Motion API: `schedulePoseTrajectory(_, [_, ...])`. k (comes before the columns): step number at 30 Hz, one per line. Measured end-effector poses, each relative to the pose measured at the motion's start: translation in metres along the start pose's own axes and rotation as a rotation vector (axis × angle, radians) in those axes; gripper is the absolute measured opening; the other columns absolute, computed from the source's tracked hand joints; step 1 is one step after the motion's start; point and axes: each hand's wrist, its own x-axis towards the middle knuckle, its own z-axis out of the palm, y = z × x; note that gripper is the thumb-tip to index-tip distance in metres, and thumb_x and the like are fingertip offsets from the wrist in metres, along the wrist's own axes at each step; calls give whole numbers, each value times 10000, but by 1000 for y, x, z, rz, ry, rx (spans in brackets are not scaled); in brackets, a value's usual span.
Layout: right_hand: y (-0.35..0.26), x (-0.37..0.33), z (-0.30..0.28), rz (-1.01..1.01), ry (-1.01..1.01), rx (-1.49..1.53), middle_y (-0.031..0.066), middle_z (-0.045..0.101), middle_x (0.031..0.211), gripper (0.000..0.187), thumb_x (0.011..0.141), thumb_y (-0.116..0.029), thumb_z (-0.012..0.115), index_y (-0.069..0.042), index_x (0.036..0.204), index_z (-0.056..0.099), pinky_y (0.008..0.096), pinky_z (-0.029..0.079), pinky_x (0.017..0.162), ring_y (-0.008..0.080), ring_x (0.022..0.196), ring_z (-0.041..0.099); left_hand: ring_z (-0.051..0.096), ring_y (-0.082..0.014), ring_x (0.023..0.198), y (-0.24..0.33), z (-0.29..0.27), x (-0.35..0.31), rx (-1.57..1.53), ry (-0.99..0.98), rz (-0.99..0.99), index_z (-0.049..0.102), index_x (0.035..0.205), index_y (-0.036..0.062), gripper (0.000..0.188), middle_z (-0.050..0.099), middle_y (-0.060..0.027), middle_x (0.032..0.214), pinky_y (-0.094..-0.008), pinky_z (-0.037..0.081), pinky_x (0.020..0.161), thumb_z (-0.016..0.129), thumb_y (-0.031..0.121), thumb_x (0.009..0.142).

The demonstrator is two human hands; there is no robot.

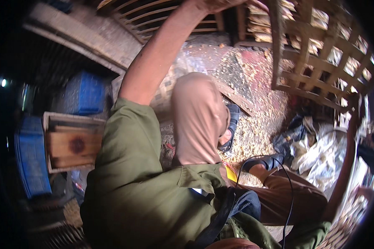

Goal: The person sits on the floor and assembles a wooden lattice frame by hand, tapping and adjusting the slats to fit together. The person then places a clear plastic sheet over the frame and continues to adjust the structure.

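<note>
Crate (311, 62), slatted and brown, fills the scene at 2 o'clock, its open lattice facing the wearer, with pale, yellowish matter showing through the gaps. The left hand (222, 3), raised between 12 and 1 o'clock and cut off by the upper edge, reaches toward the crate's near upright; whether it grips or merely touches cannot be told. The right forearm (344, 174) runs up from 4 o'clock to the crate's lower corner, where its hand is too dark to make out. The hands are well apart.

Yellow bits litter the floor (257, 120) below the crate, around a board (237, 97) lying near center at 2 o'clock. The wearer, in an olive shirt (129, 182) and brown trousers (197, 120), has one sandal (233, 124) planted beside the board and another (274, 161) between 3 and 4 o'clock, close to crumpled whitish plastic (320, 157). A black cable (292, 195) loops over the lap at 4 o'clock. Toward 9 o'clock, a wooden box (75, 143) sits between two blue bins (85, 93). A slatted rack (149, 18) stands between 11 and 12 o'clock.
</note>
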Motion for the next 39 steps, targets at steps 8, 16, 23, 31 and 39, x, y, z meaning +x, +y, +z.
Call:
schedulePoseTrajectory(8, [-47,35,0,-199,-3,-103,150,557,1594,616,1088,-405,644,-83,1598,513,423,423,1210,243,1468,530,789,-256,977,20,-6,-95,140,439,44,718,1181,67,204,777,-130,1075,-474,680,963,660,239,1088])
schedulePoseTrajectory(16, [-38,-40,19,36,-478,-80,141,596,1559,540,1127,-398,575,-62,1550,571,449,344,1261,260,1489,504,519,-556,1416,69,-9,-320,135,1010,-268,358,1619,-43,625,464,-288,1617,-755,405,1171,548,317,1145])
schedulePoseTrajectory(23, [-61,-63,-4,522,-799,82,132,665,1445,550,1151,-380,525,-16,1563,505,406,415,1203,245,1382,585,367,-454,1556,41,4,-517,-18,1412,-333,345,1684,79,777,326,-170,1749,-717,184,1269,610,483,1076])
schedulePoseTrajectory(31, [-13,-69,-8,-67,-986,-480,192,740,1076,388,1098,-347,539,-19,1116,746,485,586,883,390,994,723,263,-354,1542,-93,42,-482,2,1385,-622,313,1656,39,733,311,-157,1680,-523,179,1270,541,446,1090])
schedulePoseTrajectory(39, [-32,-97,-34,266,-796,-342,165,684,731,487,1059,-455,571,-46,853,736,471,502,645,276,654,637,348,-296,1345,-155,39,-397,49,1123,-887,403,1556,36,595,400,-132,1493,-462,256,1111,557,373,1090])
